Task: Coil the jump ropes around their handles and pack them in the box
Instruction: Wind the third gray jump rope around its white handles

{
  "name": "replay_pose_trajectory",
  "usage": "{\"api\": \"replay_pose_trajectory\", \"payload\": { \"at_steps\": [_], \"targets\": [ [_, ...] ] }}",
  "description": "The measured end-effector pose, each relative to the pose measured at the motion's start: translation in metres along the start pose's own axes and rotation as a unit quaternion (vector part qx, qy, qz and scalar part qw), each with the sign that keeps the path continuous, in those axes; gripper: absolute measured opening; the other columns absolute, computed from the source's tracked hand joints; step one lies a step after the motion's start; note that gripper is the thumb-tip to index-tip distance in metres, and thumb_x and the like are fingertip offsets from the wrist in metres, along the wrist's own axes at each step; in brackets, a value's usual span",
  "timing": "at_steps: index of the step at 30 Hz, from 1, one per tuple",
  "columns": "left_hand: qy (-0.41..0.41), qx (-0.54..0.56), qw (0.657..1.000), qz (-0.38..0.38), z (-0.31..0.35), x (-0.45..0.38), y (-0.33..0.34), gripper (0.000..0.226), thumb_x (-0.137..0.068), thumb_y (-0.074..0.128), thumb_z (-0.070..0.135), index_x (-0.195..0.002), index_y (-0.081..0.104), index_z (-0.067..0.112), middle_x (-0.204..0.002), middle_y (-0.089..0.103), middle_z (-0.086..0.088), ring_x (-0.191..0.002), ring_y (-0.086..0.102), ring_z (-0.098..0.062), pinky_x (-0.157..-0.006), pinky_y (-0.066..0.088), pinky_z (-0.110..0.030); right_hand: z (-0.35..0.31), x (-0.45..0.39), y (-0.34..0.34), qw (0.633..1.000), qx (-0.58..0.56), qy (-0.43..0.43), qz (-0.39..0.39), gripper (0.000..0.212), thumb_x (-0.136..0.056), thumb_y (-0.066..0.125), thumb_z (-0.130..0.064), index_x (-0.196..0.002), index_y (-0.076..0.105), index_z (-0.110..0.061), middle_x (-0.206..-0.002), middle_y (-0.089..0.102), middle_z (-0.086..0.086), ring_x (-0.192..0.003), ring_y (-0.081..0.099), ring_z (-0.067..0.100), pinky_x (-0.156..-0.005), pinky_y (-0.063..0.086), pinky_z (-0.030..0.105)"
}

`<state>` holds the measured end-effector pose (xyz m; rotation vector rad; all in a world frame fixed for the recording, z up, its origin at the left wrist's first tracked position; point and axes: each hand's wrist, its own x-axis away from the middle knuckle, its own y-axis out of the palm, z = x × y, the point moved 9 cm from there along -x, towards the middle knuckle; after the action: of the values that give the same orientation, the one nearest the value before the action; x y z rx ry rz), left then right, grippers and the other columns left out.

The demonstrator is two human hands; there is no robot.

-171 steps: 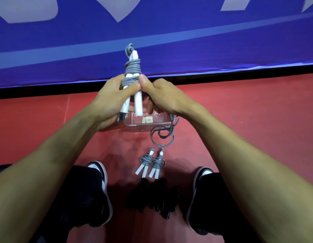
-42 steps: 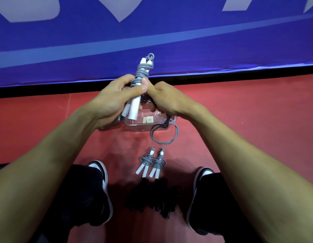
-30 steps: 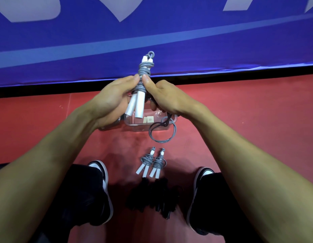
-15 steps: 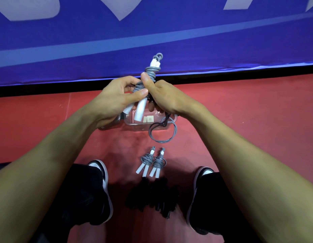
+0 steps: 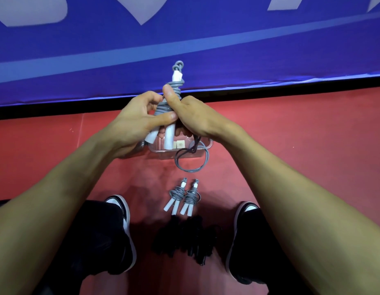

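Observation:
A grey jump rope [image 5: 173, 96] with two white handles [image 5: 169, 137] stands nearly upright in the air, partly coiled. My left hand [image 5: 138, 122] grips the handles, thumb across the coils. My right hand [image 5: 191, 116] holds the rope against the handles, thumb up on the coils. A loose grey loop [image 5: 192, 158] hangs below my right hand. Under the hands sits a clear plastic box [image 5: 163, 153] on the red floor. Two coiled grey ropes [image 5: 182, 196] lie side by side on the floor nearer me.
A pile of black ropes [image 5: 184, 239] lies between my two black-and-white shoes [image 5: 121, 228]. A blue banner wall [image 5: 184, 39] with a black base strip runs behind the box. Red floor [image 5: 301, 135] spreads to both sides.
The held bundle has tilted back and forth while the coils crept down the handles. The hanging loop has shortened. My right thumb now points up along the coils.

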<state>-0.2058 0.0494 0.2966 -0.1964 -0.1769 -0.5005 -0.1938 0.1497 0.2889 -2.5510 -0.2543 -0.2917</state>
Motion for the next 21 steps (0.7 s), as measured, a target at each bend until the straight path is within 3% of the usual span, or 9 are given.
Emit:
{"api": "replay_pose_trajectory", "payload": {
  "at_steps": [4,7,9,13,16,19,21],
  "targets": [
    [-0.006,0.005,1.000,0.002,0.002,0.002,0.005,0.042,-0.091,0.066,-0.005,-0.125,0.044,-0.011,-0.081,0.062,-0.006,-0.056,0.062,-0.006,-0.053,0.049,-0.018,0.000,0.003,0.004,1.000,0.005,-0.001,-0.025,0.086,-0.101,0.019,-0.067,-0.076,0.074,-0.006,-0.066,0.069,0.011,-0.053,0.054,0.013,-0.056,0.044,0.027],
    [-0.008,0.016,1.000,0.001,0.001,0.003,0.004,0.039,-0.090,0.064,-0.010,-0.121,0.043,-0.002,-0.085,0.063,-0.012,-0.068,0.067,-0.018,-0.065,0.058,-0.032,0.002,0.004,0.006,0.999,0.033,0.013,-0.027,0.084,-0.099,0.021,-0.070,-0.070,0.067,-0.007,-0.058,0.059,0.008,-0.051,0.051,0.016,-0.056,0.046,0.029],
    [0.003,0.006,1.000,0.001,0.003,0.003,0.001,0.042,-0.086,0.067,-0.009,-0.114,0.041,0.009,-0.088,0.060,-0.014,-0.076,0.061,-0.024,-0.069,0.056,-0.035,0.001,0.005,0.005,0.999,0.045,0.012,-0.018,0.076,-0.099,0.022,-0.070,-0.070,0.061,-0.011,-0.055,0.049,0.004,-0.049,0.044,0.016,-0.057,0.041,0.030],
    [0.006,-0.002,1.000,0.011,0.002,0.001,-0.002,0.049,-0.079,0.073,0.000,-0.109,0.036,0.015,-0.091,0.056,-0.014,-0.079,0.057,-0.020,-0.071,0.053,-0.033,-0.002,0.004,0.001,0.998,0.055,0.004,0.001,0.069,-0.100,0.025,-0.067,-0.072,0.056,-0.012,-0.057,0.042,0.002,-0.051,0.037,0.015,-0.058,0.034,0.031],
    [-0.001,-0.007,0.999,0.032,-0.001,0.000,-0.005,0.038,-0.091,0.067,-0.002,-0.109,0.038,0.012,-0.089,0.062,-0.014,-0.075,0.062,-0.020,-0.072,0.056,-0.037,-0.001,0.004,0.001,0.998,0.055,0.007,0.001,0.076,-0.101,0.025,-0.065,-0.069,0.060,-0.006,-0.055,0.049,-0.001,-0.044,0.038,0.009,-0.055,0.033,0.029],
    [0.009,-0.026,0.999,0.028,0.003,0.000,-0.005,0.021,-0.093,0.066,0.001,-0.106,0.051,0.007,-0.077,0.066,-0.006,-0.062,0.061,-0.015,-0.064,0.055,-0.033,0.002,0.003,0.000,0.997,0.075,0.010,0.004,0.082,-0.102,0.024,-0.065,-0.081,0.074,-0.003,-0.066,0.065,0.003,-0.054,0.050,0.010,-0.062,0.040,0.029],
    [0.025,-0.033,0.999,0.004,0.007,0.002,0.001,0.007,-0.095,0.062,0.000,-0.099,0.059,0.005,-0.068,0.067,0.002,-0.058,0.059,-0.010,-0.061,0.052,-0.027,0.004,0.004,-0.002,0.996,0.083,0.016,0.010,0.086,-0.101,0.025,-0.065,-0.082,0.070,0.005,-0.062,0.059,0.006,-0.051,0.049,0.012,-0.059,0.040,0.030]
  ]
}}
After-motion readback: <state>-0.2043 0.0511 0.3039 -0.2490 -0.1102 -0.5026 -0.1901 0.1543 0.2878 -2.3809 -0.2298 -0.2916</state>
